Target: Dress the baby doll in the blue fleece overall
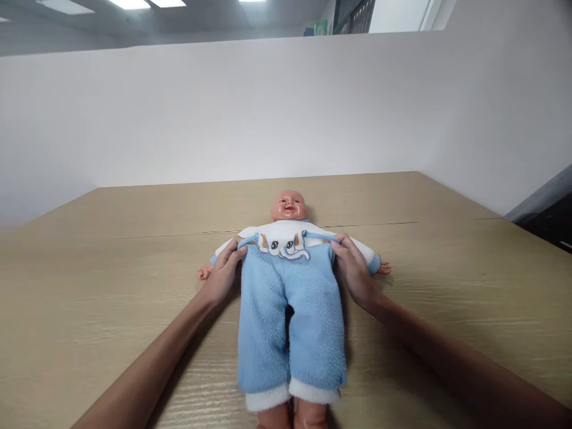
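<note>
A baby doll (289, 206) lies on its back on the table, head toward the far side and arms spread. It wears a white top (286, 227) with blue cuffs. Light blue fleece overalls (292, 310) with white hems cover its legs, and an elephant face decorates the bib. My left hand (226, 268) pinches the overalls' upper edge and strap at the left side. On the opposite side, my right hand (354, 268) grips the matching edge and strap, pulling the strap outward. The doll's lower legs run out of view at the bottom.
The wooden table (134, 268) has a seam running across it behind the doll's shoulders. A white partition (268, 113) rises along the far edge and the right side. Something dark (547, 208) stands beyond the table's right edge.
</note>
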Demonstrator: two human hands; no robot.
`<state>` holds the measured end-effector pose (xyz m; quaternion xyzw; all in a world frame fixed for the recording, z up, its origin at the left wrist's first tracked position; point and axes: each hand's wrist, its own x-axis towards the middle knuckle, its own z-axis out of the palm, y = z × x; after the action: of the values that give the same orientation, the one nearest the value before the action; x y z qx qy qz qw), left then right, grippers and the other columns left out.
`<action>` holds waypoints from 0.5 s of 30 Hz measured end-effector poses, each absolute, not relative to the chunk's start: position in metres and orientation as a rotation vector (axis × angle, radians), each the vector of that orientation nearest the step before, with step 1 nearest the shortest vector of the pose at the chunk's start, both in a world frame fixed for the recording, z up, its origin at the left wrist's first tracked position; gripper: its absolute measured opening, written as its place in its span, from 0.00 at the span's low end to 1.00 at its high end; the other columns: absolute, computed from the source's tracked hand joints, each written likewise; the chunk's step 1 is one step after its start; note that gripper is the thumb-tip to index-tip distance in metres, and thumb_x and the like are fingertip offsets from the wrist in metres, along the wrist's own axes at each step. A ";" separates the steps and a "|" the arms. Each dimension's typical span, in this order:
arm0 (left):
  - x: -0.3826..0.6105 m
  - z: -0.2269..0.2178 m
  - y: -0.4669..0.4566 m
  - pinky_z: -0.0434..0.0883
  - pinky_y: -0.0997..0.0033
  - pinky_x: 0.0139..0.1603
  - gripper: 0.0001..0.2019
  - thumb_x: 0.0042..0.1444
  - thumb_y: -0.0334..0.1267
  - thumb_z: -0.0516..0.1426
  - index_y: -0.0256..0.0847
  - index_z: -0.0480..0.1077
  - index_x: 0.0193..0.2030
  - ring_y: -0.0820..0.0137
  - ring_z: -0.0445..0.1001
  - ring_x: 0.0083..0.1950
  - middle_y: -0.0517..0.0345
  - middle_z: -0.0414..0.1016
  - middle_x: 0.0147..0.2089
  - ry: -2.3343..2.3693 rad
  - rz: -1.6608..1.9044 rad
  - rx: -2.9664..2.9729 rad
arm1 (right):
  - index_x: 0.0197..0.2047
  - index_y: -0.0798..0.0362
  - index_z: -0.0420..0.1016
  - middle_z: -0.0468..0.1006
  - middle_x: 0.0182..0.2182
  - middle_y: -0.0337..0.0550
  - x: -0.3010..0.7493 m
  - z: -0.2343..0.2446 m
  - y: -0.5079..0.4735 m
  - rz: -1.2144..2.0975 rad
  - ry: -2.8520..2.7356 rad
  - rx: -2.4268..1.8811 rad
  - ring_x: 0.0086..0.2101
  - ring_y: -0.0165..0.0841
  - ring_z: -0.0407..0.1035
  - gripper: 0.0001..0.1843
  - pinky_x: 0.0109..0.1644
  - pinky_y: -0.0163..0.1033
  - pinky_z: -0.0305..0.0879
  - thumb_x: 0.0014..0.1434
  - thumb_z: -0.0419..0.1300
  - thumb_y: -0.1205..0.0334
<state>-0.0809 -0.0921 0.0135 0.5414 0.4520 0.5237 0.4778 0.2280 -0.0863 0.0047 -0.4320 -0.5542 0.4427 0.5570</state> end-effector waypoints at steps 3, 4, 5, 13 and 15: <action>-0.077 0.013 -0.089 0.63 0.68 0.59 0.15 0.68 0.53 0.60 0.47 0.75 0.52 0.59 0.70 0.54 0.58 0.77 0.51 1.222 1.257 1.436 | 0.43 0.44 0.70 0.74 0.37 0.36 0.228 -0.002 -0.073 1.082 -1.350 -1.057 0.40 0.39 0.68 0.18 0.51 0.43 0.68 0.70 0.56 0.39; -0.077 0.013 -0.089 0.63 0.68 0.60 0.15 0.69 0.54 0.59 0.47 0.74 0.51 0.60 0.69 0.54 0.59 0.77 0.51 1.231 1.230 1.473 | 0.42 0.45 0.71 0.74 0.36 0.36 0.230 -0.004 -0.071 1.103 -1.387 -1.064 0.39 0.39 0.68 0.19 0.51 0.44 0.68 0.70 0.57 0.38; -0.078 0.012 -0.089 0.63 0.68 0.59 0.15 0.70 0.55 0.58 0.46 0.73 0.49 0.60 0.69 0.52 0.59 0.75 0.49 1.237 1.189 1.513 | 0.40 0.45 0.71 0.73 0.34 0.36 0.232 -0.005 -0.071 1.099 -1.440 -1.080 0.37 0.39 0.67 0.19 0.49 0.44 0.68 0.70 0.58 0.39; -0.084 0.009 -0.101 0.64 0.65 0.64 0.17 0.67 0.56 0.62 0.45 0.73 0.47 0.54 0.68 0.59 0.55 0.76 0.49 1.335 1.030 1.546 | 0.34 0.46 0.73 0.79 0.40 0.45 0.249 0.003 -0.089 0.894 -1.838 -1.115 0.44 0.45 0.69 0.16 0.58 0.52 0.65 0.71 0.60 0.48; -0.080 0.007 -0.101 0.63 0.65 0.67 0.18 0.66 0.57 0.63 0.45 0.74 0.50 0.52 0.67 0.65 0.54 0.77 0.53 1.311 1.046 1.448 | 0.40 0.46 0.78 0.82 0.48 0.44 0.245 -0.001 -0.087 1.100 -1.708 -1.046 0.53 0.46 0.72 0.13 0.68 0.53 0.62 0.71 0.61 0.48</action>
<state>-0.0801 -0.1013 0.0066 0.5847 0.5295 0.4223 0.4466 0.2447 -0.0868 -0.0010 -0.4164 -0.6800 0.4378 0.4154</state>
